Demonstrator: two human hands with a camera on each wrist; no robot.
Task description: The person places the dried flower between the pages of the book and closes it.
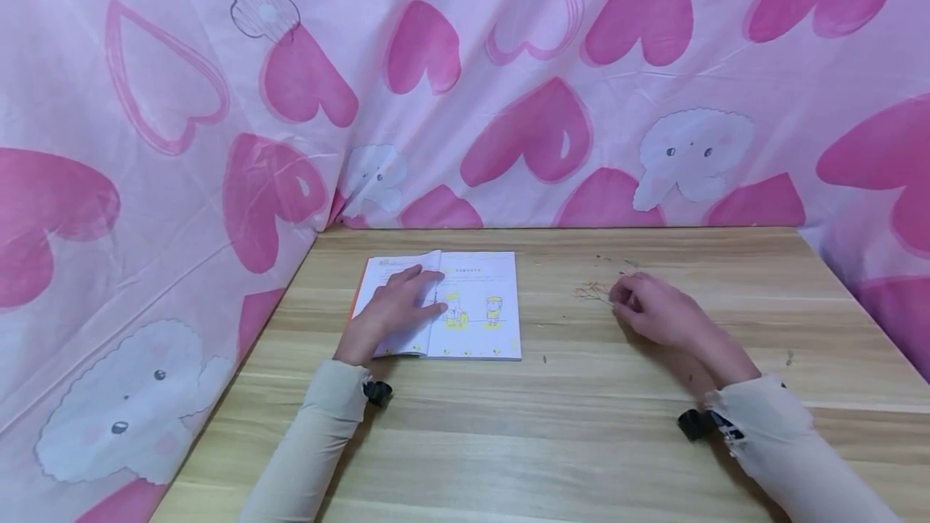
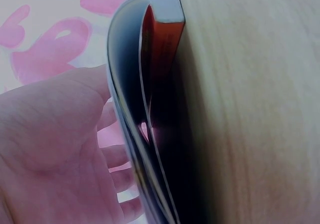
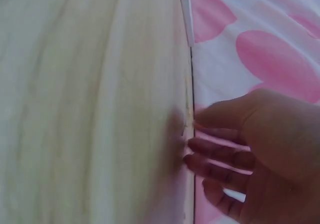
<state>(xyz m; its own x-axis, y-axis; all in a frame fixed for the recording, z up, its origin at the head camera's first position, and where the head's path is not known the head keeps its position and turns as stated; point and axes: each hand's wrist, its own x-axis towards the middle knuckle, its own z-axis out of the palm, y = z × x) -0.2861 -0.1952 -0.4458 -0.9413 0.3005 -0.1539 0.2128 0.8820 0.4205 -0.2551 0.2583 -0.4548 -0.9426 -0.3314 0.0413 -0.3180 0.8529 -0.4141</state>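
Resting flat on an open booklet point(image 1: 465, 305), the person's left hand point(image 1: 395, 309) lies with its fingers stretched across the left-hand page, fingertips near the centre fold; its grip is open, the fingers straight and pressing the paper rather than curling round it. The booklet sits on a pale wood-grain desk point(image 1: 581, 426), toward the left of the surface and close to the back edge, its right page showing small yellow cartoon figures and printed lines too small to read. The left wrist view looks edge-on at the booklet point(image 2: 150, 109), where the pages bow upward beside the palm point(image 2: 55, 149) and an orange-red cover shows beneath them. To the right, well apart from the booklet, the right hand point(image 1: 654, 313) rests on the desk with its fingers loosely curled beside a small sprig of dried plant point(image 1: 592, 291), thin stems with tiny orange bits; whether the fingertips pinch the sprig or merely touch it cannot be told from these views. The right wrist view shows the fingers point(image 3: 225, 159) bent toward the desk point(image 3: 90, 109), blurred, with nothing clearly held. Small flecks lie scattered on the wood around the sprig. Both forearms wear cream sleeves point(image 1: 320, 434). A pink cloth point(image 1: 508, 87) printed with hearts and white cartoon animals hangs behind and to both sides of the desk.
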